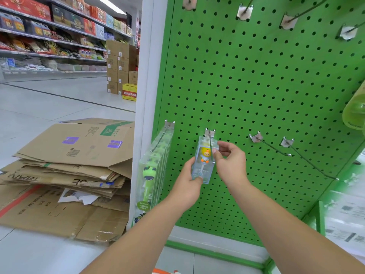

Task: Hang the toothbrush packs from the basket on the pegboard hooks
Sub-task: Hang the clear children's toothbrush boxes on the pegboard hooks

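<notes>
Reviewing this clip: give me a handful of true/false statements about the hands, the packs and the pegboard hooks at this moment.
1. Both hands hold the yellow duck pack. True: left hand grips its bottom, right hand pinches near its top.
2. The green packs lie on the floor. False: they hang on the leftmost hook.
3. The two hooks right of the duck pack are full. False: both are bare.
4. Flattened cardboard lies on the floor to the left. True.
</notes>
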